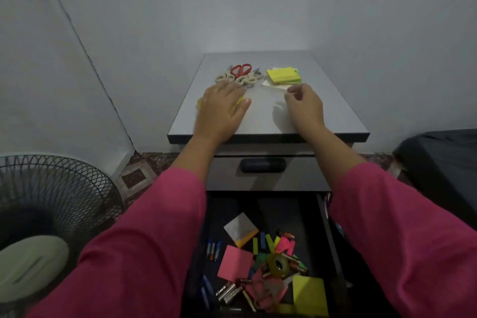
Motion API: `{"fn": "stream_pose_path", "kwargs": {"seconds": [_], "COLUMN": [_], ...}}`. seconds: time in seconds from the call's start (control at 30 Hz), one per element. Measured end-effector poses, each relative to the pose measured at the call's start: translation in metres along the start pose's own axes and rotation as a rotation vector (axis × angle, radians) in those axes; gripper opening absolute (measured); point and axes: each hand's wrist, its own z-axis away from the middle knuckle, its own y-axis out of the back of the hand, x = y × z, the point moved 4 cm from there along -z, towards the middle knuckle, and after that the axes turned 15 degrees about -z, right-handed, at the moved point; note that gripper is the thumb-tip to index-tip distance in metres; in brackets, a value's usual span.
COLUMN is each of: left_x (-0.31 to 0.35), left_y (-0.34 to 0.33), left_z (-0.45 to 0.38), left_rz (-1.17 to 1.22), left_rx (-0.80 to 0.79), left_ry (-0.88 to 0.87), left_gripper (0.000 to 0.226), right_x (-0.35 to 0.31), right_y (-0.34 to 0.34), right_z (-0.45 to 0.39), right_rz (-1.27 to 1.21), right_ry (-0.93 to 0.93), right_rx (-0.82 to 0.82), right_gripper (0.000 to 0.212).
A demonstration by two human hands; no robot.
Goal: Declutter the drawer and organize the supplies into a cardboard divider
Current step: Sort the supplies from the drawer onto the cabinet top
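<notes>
We are pressing our flat left hand (224,106) on a yellow pad (240,100) near the table's (322,100) left edge | our right hand (304,103) is pinching a white pad (274,85) mid-table.

dim, flat indoor light | soft shadows under hands on table (268,116) | slight motion blur | wide-angle bending at edges

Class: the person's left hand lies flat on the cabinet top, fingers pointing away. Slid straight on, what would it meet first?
Most likely the pile of scissors: the left hand has its fingertips almost at the beige handles. Whether they already touch is unclear.
</notes>
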Motion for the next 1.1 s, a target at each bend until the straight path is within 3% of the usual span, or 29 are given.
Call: {"fn": "stream_pose_path", "kwargs": {"seconds": [0.17, 0.27, 0.43, 0.6, 0.67, 0.8, 0.87, 0.97, 1.03, 1.1], "left_x": [0.028, 0.042, 0.047, 0.062, 0.08, 0.097, 0.103, 0.113, 0.12, 0.126], "left_y": [0.009, 0.004, -0.046, -0.094, -0.103, -0.115, -0.114, -0.111, -0.11, -0.111], "left_z": [0.065, 0.109, 0.184, 0.257, 0.277, 0.299, 0.299, 0.294, 0.295, 0.301], "left_rz": [-0.07, -0.101, -0.113, 0.019, 0.07, 0.194, 0.119, 0.129, 0.217, 0.241], "left_rx": [0.306, 0.302, -0.087, -0.927, -1.115, -1.276, -1.243, -1.225, -1.282, -1.38], "left_ry": [-0.046, -0.092, -0.077, -0.06, -0.138, -0.115, -0.259, -0.315, -0.296, -0.275], "left_gripper": [0.024, 0.019, 0.023, 0.029, 0.033, 0.06, 0.068, 0.051, 0.031, 0.03], "right_x": [0.003, 0.034, 0.115, 0.18, 0.197, 0.221, 0.222, 0.222, 0.223, 0.225], "right_y": [0.011, 0.014, 0.015, 0.022, 0.022, 0.033, 0.037, 0.038, 0.037, 0.037], "right_z": [0.072, 0.121, 0.181, 0.217, 0.226, 0.242, 0.244, 0.241, 0.239, 0.239], "right_rz": [-0.167, -0.163, 0.034, 0.408, 0.591, 0.903, 0.944, 0.911, 0.91, 0.926], "right_ry": [0.228, 0.231, -0.195, -0.541, -0.605, -0.643, -0.656, -0.626, -0.615, -0.626], "right_rx": [0.103, 0.07, -0.066, -0.414, -0.594, -0.819, -0.825, -0.759, -0.742, -0.755], "right_gripper": [0.017, 0.015, 0.013, 0.014, 0.02, 0.034, 0.038, 0.038, 0.037, 0.036]}}
